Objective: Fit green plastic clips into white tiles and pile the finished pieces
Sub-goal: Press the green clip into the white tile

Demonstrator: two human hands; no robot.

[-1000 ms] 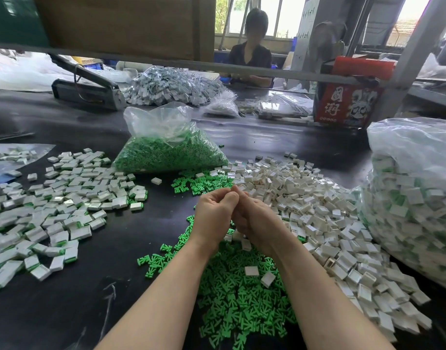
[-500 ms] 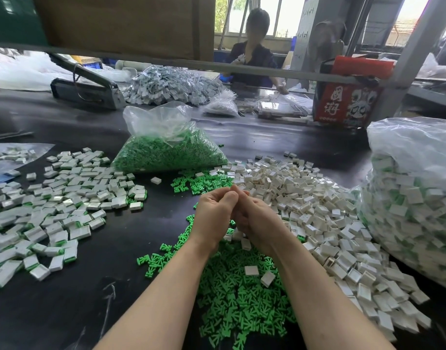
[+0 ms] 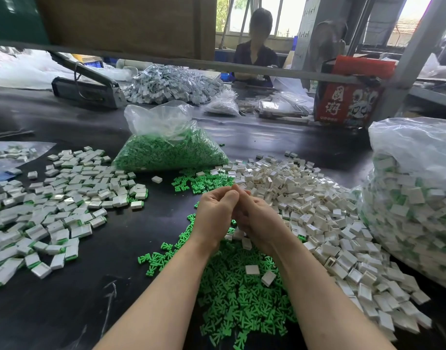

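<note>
Both hands (image 3: 238,213) unmoved, piece hidden.

Matt green plastic clips (image 3: 239,299), glossy white tiles (image 3: 317,210), crinkled clear bag (image 3: 163,122)

Loose green clips (image 3: 239,306) lie in a heap at centre-near desk, w/ a smaller scatter (image 3: 204,181) further back. Empty white tiles (image 3: 317,210) are heaped to the right. Finished tiles w/ green edges (image 3: 52,210) are spread flat at left.
</note>
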